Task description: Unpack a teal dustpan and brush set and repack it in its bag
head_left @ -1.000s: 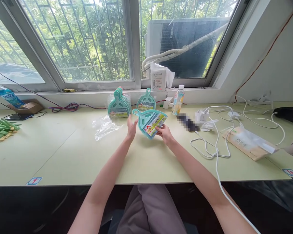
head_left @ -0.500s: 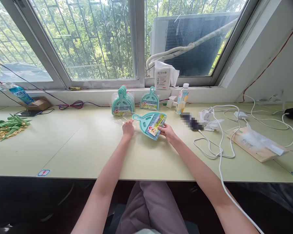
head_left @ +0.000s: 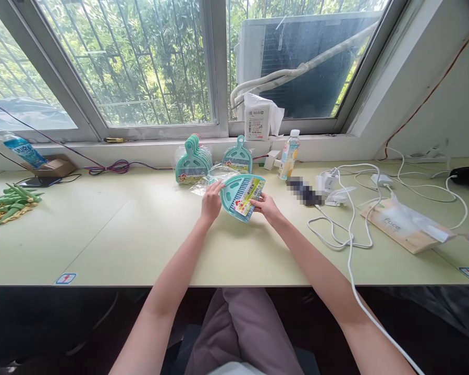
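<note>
A mint-green dustpan and brush set (head_left: 230, 194) with a yellow-and-white label is held tilted above the table. My right hand (head_left: 266, 207) grips it by the brush end, thumb on the label. At the handle end, my left hand (head_left: 212, 203) is closed on a clear plastic bag (head_left: 216, 176), which is drawn around the handle. The fingertips there are partly hidden behind the set. Behind stand a row of similar bagged sets (head_left: 192, 161) and a single dustpan set (head_left: 238, 157).
A drink bottle (head_left: 289, 155), a blurred dark phone (head_left: 305, 192), white cables (head_left: 349, 242) and a tissue pack (head_left: 406, 226) lie to the right. Green plant pieces (head_left: 13, 205) are at the far left. A tissue packet (head_left: 258, 121) stands on the windowsill.
My left hand has moved right and up to the handle, bringing the clear bag over it. My right hand still holds the set, and the view has shifted slightly.
</note>
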`<state>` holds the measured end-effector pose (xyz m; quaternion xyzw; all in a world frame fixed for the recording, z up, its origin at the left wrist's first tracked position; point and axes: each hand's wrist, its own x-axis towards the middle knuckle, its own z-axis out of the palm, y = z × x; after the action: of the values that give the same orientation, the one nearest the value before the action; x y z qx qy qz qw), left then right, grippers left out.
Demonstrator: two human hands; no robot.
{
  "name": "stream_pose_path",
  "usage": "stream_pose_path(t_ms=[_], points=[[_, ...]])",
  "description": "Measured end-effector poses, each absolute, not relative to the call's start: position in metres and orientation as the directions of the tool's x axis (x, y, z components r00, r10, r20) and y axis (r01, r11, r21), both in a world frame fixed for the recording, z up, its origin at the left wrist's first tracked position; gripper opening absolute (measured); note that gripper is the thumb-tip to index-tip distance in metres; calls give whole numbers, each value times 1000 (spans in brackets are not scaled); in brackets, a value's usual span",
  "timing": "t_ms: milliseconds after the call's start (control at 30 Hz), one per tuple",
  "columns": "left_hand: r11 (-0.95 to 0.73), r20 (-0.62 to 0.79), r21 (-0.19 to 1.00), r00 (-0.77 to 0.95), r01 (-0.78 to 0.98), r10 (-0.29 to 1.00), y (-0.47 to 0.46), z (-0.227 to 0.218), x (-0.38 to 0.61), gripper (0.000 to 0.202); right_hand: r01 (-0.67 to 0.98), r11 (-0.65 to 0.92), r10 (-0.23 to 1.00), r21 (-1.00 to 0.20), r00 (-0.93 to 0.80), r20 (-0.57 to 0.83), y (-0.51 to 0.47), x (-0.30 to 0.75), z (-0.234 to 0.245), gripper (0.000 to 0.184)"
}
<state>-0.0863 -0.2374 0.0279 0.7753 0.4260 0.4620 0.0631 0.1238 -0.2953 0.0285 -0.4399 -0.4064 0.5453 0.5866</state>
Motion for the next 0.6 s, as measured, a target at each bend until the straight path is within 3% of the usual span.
stream_pose_path(t_ms=[100,167,233,300,367,433,533,600], points=[[-746,674,391,385,539,631,-248,35,-77,46,-297,38,997,-954,81,14,-296,118,27,27],[-773,698,359,399,523,594,-256,41,-73,38,-335,68,992,-940,123,28,-297,116,26,28],[-734,761,421,233,533,605,-264,46,-69,39,-372,107,987,-922,154,52,-297,116,26,30],[-653,765,590,-68,475,641,-267,50,-68,56,-394,143,983,-908,161,85,-297,117,26,31],[-561,605,797,-287,225,743,-264,51,-67,72,-394,163,983,-904,146,114,-298,117,27,34],[-398,367,908,-216,-128,905,-256,48,-69,66,-368,165,984,-915,119,130,-300,116,29,37],[-140,168,892,28,-429,985,-242,44,-75,38,-313,148,988,-938,82,128,-302,113,32,40],[-128,137,845,-22,-518,990,-234,43,-81,31,-296,148,988,-944,89,128,-303,113,34,39]])
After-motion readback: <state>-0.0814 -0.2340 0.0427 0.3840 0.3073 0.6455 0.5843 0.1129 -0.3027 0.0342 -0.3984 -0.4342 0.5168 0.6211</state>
